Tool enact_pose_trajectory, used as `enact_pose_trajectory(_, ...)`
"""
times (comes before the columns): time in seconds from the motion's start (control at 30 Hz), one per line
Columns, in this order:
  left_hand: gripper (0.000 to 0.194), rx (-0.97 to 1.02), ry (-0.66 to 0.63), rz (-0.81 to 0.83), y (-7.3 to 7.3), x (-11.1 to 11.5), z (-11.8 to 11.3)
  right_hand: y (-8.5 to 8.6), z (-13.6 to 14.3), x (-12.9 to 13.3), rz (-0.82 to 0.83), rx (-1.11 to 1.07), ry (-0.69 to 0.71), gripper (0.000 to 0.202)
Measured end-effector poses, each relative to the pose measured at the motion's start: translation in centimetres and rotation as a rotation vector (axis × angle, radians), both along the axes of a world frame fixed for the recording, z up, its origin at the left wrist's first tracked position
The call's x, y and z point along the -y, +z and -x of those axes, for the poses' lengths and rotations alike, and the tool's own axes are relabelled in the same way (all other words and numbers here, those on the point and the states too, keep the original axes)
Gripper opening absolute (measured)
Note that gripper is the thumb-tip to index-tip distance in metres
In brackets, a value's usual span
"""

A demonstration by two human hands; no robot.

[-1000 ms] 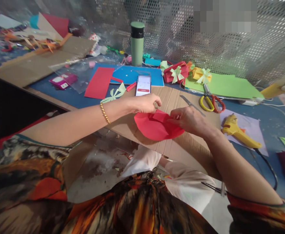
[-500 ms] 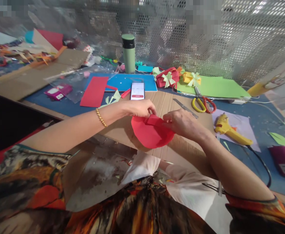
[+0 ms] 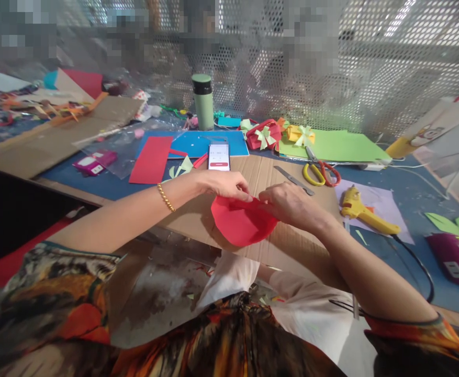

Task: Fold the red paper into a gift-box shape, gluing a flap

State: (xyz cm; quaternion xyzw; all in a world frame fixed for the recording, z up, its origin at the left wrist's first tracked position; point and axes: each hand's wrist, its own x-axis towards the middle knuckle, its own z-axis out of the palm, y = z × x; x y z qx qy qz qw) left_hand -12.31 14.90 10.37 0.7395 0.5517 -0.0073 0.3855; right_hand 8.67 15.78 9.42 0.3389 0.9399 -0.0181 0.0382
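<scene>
A rounded red paper piece point(image 3: 244, 225) hangs between my two hands over the cardboard's front part. My left hand point(image 3: 229, 185) pinches its upper left edge, with the fingers curled. At the upper right edge, my right hand point(image 3: 286, 203) has its thumb and fingers closed on the same paper. The fingertips of both hands are close together along the top edge, where the paper is folded over. Just behind my left hand lies a phone point(image 3: 219, 157) with its screen lit.
Cardboard point(image 3: 253, 170) lies under my hands. Right of them are a metal ruler or blade point(image 3: 294, 180), scissors point(image 3: 321, 174) and a yellow glue gun point(image 3: 366, 211) on purple paper. Behind stand a green bottle point(image 3: 203, 104), red folded paper point(image 3: 263, 134) and green sheets point(image 3: 335, 146).
My left fingers have moved right and down along the paper's top edge, nearer my right hand. The flap that stood up there is now pressed down. The camera view has shifted slightly.
</scene>
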Motion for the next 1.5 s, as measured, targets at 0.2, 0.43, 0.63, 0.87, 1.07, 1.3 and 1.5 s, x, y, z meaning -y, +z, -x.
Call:
enact_pose_trajectory(0.2, 0.024, -0.113, -0.003, -0.06, -0.8, -0.6, -0.7, -0.1, 0.0, 0.1, 0.008, 0.013, -0.01, 0.027)
enact_pose_trajectory(0.43, 0.011, -0.195, -0.063, -0.125, -0.2, -0.7, -1.4, -0.4, -0.1, -0.3, 0.048, -0.028, -0.043, 0.025)
enact_pose_trajectory(0.63, 0.019, -0.361, -0.175, -0.242, 0.2, -0.3, -2.1, -0.6, 0.0, -0.3, 0.058, -0.028, -0.055, 0.024)
enact_pose_trajectory(0.87, 0.025, -0.403, -0.279, -0.358, -0.7, -0.4, -2.0, -0.7, 0.0, -0.7, 0.118, -0.073, -0.029, 0.029)
enact_pose_trajectory(1.07, 0.023, -0.377, -0.233, -0.348, -1.1, -0.4, -1.8, -0.7, 1.9, -1.7, 0.183, -0.159, -0.061, 0.031)
enact_pose_trajectory(1.3, 0.041, -0.427, -0.205, -0.289, 0.2, 0.1, -1.1, -1.4, 2.7, -1.4, 0.195, -0.229, -0.15, 0.022)
enact_pose_trajectory(1.5, 0.016, -0.521, -0.017, -0.219, 1.3, 0.8, 0.1, -1.1, 2.7, -0.1, 0.104, -0.159, -0.164, 0.021)
